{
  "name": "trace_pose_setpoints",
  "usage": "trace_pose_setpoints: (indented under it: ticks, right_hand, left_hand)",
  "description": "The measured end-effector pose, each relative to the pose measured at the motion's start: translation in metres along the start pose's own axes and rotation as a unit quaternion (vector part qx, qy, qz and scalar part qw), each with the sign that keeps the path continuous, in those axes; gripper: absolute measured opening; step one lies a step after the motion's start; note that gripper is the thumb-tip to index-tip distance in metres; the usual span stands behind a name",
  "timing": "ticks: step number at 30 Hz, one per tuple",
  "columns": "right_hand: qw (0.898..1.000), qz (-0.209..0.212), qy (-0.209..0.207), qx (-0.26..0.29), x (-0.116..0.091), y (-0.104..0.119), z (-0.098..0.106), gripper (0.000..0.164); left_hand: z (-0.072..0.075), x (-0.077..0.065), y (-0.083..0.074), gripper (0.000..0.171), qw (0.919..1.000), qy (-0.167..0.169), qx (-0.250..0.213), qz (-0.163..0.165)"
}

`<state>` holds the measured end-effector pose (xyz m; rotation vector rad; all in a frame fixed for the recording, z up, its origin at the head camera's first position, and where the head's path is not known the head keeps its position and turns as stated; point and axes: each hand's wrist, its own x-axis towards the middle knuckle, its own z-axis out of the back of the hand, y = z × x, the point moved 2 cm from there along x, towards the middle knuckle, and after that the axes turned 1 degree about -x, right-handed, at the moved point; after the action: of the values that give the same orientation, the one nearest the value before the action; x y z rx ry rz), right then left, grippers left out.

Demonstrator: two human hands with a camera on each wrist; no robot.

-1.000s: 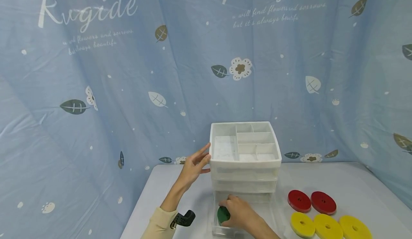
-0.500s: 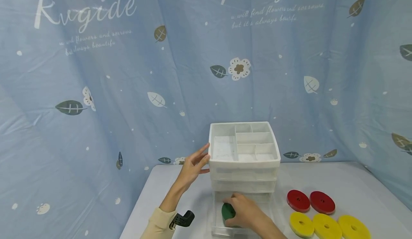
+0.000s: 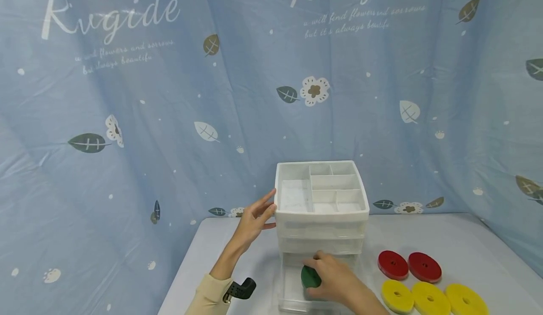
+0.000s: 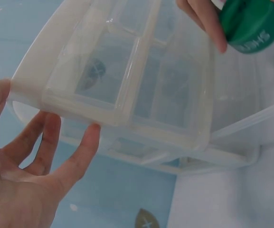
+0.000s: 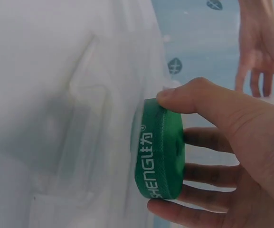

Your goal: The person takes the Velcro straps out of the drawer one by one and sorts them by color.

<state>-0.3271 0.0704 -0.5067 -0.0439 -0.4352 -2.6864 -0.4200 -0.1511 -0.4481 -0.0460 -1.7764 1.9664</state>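
Observation:
My right hand (image 3: 337, 279) holds a green roll of strap tape (image 3: 310, 277) over the pulled-out bottom drawer (image 3: 291, 282) of a white plastic drawer unit (image 3: 323, 217). In the right wrist view, white lettering marks the rim of the green roll (image 5: 152, 152); the thumb presses its edge and the fingers lie on its far side. My left hand (image 3: 250, 221) touches the unit's left side near the top, fingers spread. From the left wrist, the left hand's fingertips (image 4: 93, 133) rest against the unit's edge.
To the right of the unit, two red rolls (image 3: 392, 264) and three yellow rolls (image 3: 397, 296) lie flat on the white table (image 3: 462, 244). Divided compartments form the unit's top tray (image 3: 335, 182). A blue patterned curtain (image 3: 246, 70) hangs behind.
My right hand has shifted to the right over the bottom drawer, carrying the green roll with it. The left hand stays at the unit's side.

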Motion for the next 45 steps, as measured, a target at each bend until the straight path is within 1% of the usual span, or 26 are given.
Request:
trace_pose_setpoints:
  ticks: [4, 10, 17, 21, 24, 28, 30, 40, 45]
  right_hand:
    - [1.000, -0.012, 0.004, 0.006, -0.006, -0.003, 0.008, 0.058]
    - [1.000, -0.019, 0.002, 0.005, -0.018, -0.009, 0.016, 0.058]
    - [0.998, -0.050, 0.005, 0.033, -0.030, -0.020, 0.027, 0.060]
    - [0.998, -0.058, -0.004, 0.028, -0.038, -0.025, 0.033, 0.062]
    - [0.997, -0.078, -0.003, 0.020, -0.045, -0.030, 0.035, 0.064]
    - [0.993, -0.120, 0.011, 0.015, -0.051, -0.037, 0.038, 0.066]
    - [0.991, -0.132, 0.015, 0.013, -0.054, -0.040, 0.039, 0.065]
    - [0.985, -0.168, 0.036, 0.005, -0.074, -0.065, 0.046, 0.070]
    - [0.984, -0.172, 0.052, -0.005, -0.087, -0.084, 0.044, 0.074]
  left_hand:
    - [0.000, -0.001, 0.000, 0.048, 1.0000, -0.001, 0.001, 0.001]
    - [0.000, 0.000, 0.000, 0.049, 1.0000, 0.003, -0.004, 0.000]
    - [0.002, 0.003, 0.000, 0.049, 1.0000, 0.005, -0.001, -0.007]
    - [0.003, 0.004, 0.001, 0.048, 1.0000, 0.005, 0.003, -0.006]
    - [0.002, 0.005, 0.000, 0.048, 1.0000, 0.005, 0.003, -0.004]
    - [0.002, 0.005, 0.000, 0.048, 1.0000, 0.003, 0.002, -0.004]
    - [0.002, 0.005, 0.000, 0.048, 1.0000, 0.002, 0.001, -0.005]
    - [0.003, 0.005, -0.002, 0.048, 1.0000, 0.004, 0.001, -0.005]
    - [0.002, 0.005, -0.003, 0.049, 0.9999, 0.010, 0.000, -0.006]
